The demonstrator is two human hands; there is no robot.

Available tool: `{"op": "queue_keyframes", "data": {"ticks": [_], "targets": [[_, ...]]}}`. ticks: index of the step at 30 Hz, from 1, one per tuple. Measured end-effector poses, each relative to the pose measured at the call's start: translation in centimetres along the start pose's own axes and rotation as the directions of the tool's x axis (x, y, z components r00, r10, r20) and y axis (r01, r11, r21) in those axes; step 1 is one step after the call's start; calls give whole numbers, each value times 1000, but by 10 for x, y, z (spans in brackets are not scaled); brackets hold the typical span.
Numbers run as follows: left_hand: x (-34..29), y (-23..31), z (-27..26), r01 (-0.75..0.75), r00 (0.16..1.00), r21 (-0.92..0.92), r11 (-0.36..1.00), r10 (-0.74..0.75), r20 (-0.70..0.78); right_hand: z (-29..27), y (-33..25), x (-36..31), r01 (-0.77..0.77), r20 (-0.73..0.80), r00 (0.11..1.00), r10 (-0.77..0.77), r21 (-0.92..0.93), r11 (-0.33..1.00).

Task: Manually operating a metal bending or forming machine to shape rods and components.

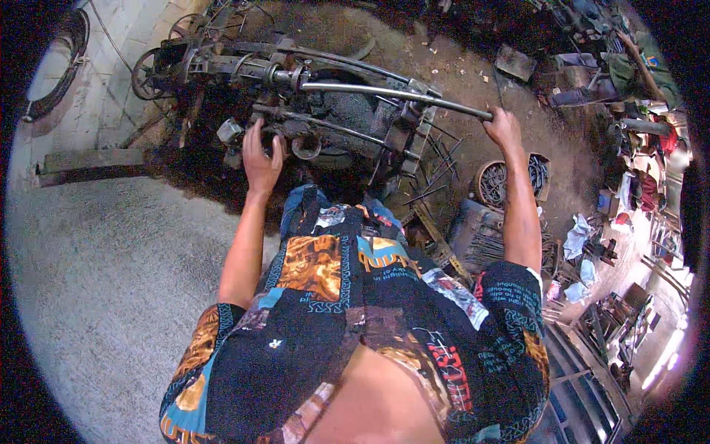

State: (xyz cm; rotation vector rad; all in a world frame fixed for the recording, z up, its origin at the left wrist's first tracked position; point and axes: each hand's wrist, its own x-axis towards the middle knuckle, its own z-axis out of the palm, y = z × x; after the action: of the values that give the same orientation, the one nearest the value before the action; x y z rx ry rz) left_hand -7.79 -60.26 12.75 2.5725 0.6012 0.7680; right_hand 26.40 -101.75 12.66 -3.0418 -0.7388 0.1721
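Observation:
A long, shiny metal rod (392, 92) runs out to the right from the round chuck-like head of a dark, greasy machine (340, 111). My right hand (504, 129) is wrapped round the rod's far right end. On the left, my left hand (260, 161) is held up with its fingers apart, close to the machine's near side. Nothing shows in its palm; whether its fingertips touch the machine is hard to tell. Beside that hand are a small pale box-shaped part (229, 131) and a round, open metal piece (305, 146).
A spoked handwheel (148, 74) sits at the machine's left end. Thin rods (440, 166) lie on the floor right of it, near a round container (481, 185) of metal pieces. A coiled hose (63, 66) hangs on the left wall. Another person (629, 78) is at the far right.

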Motion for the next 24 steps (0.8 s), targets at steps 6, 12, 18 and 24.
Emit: {"op": "queue_keyframes", "data": {"ticks": [6,12,18,24], "targets": [[106,66,35,-463,852,176,869,380,361,17,-7,10,94,-110,989,-102,-72,993],[154,48,95,-565,755,193,802,408,513,16,-44,-22,-79,-182,981,70,-44,996],[214,16,123,-706,626,65,705,579,523,6,-114,-83,-267,-339,896,286,104,958],[236,23,139,-763,570,82,641,608,553,-1,-121,-92,-412,-214,881,423,97,906]]}}
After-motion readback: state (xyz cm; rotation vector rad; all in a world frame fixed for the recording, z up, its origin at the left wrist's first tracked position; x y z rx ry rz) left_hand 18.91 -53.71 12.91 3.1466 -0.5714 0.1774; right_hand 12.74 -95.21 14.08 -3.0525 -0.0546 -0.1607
